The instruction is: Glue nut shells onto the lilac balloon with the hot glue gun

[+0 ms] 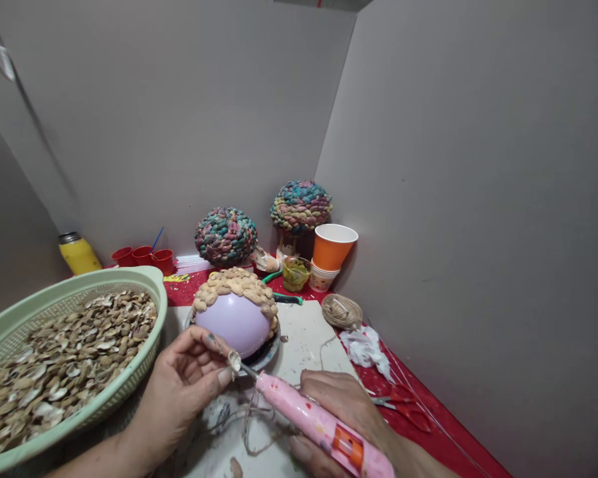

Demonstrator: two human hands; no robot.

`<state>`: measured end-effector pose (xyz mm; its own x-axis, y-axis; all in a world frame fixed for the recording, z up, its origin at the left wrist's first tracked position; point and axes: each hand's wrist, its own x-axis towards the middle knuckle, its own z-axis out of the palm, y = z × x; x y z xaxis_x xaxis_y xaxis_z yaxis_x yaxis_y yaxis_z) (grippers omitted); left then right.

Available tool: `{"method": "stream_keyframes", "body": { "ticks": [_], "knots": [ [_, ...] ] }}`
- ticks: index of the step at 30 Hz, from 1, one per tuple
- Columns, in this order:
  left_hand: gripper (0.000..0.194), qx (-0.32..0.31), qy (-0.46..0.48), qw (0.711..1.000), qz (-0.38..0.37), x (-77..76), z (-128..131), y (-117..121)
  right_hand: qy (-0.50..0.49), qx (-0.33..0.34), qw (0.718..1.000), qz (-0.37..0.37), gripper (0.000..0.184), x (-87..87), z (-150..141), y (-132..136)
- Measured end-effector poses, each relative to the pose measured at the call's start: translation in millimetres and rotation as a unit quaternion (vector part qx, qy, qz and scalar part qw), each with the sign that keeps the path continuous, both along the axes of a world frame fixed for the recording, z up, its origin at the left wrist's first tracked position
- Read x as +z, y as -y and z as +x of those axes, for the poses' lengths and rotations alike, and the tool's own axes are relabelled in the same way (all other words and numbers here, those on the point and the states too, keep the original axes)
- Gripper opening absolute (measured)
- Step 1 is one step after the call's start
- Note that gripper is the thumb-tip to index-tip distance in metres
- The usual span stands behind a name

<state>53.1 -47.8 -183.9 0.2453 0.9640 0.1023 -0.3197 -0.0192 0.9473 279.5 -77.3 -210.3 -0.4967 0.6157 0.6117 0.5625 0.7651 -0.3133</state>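
Observation:
Pinched between the fingertips of my left hand [184, 375] is a peanut shell [234, 360], its pale hollow side facing the tool. My right hand [346, 405] is wrapped round a pink glue gun [299, 408] with an orange switch. The metal nozzle [249, 372] of the gun is at the shell; whether they touch I cannot tell. Just behind my hands a lilac balloon [233, 325] rests in a dish [275, 348], its top and right side covered with peanut shells [234, 284].
At left stands a green basket [160, 302] of peanut shells. Behind are two colourful shell-covered domes [226, 237], red cups [163, 261], a yellow bottle [80, 253] and an orange paper cup [333, 247]. Twine [342, 312], white tissue [366, 350] and scissors [408, 405] lie at right by the wall.

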Motion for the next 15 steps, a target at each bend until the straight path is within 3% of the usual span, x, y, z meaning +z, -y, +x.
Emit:
{"method": "stream_keyframes", "body": {
  "ticks": [7,15],
  "knots": [
    [0.026,0.0,0.006,1.0,-0.004,-1.2,-1.9,-0.3,0.021,-0.004,0.999,0.031,0.038,-2.0,-1.6,-1.7],
    [0.027,0.021,0.006,1.0,-0.006,1.2,0.0,-1.3,0.009,-0.012,1.0,0.007,0.036,0.5,-0.6,0.2]
  ]
}}
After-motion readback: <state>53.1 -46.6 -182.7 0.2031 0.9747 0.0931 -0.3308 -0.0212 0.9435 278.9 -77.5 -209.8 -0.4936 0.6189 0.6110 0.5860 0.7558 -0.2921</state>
